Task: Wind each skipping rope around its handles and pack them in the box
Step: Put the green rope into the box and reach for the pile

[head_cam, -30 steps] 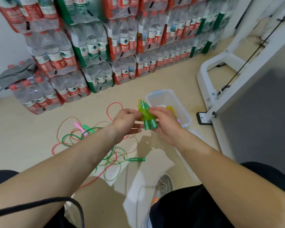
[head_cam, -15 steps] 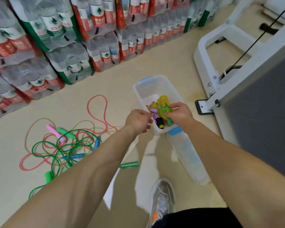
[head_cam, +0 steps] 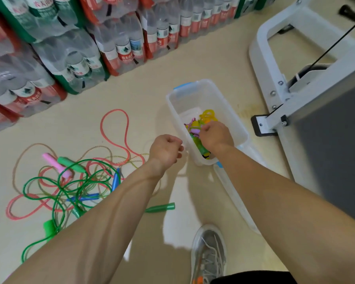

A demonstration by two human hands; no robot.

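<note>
Our right hand (head_cam: 215, 136) in the box (head_cam: 193, 99), grip we cannot tell, left hand (head_cam: 165, 149) curled, empty, at its eight o'clock

Under the right hand (head_cam: 215, 136), the clear box (head_cam: 231, 113) has sky-blue latches and holds wound ropes (head_cam: 207, 116) in yellow, pink-purple and green. Left of the left hand (head_cam: 165, 149), loose ropes (head_cam: 70, 181) lie on the beige floor (head_cam: 152, 78): bright green, salmon pink and dull gold, with a pink handle (head_cam: 55, 163) and a blue handle (head_cam: 115, 179). Below the hands, the silver-grey shoe (head_cam: 208, 253) shows orange.
</note>
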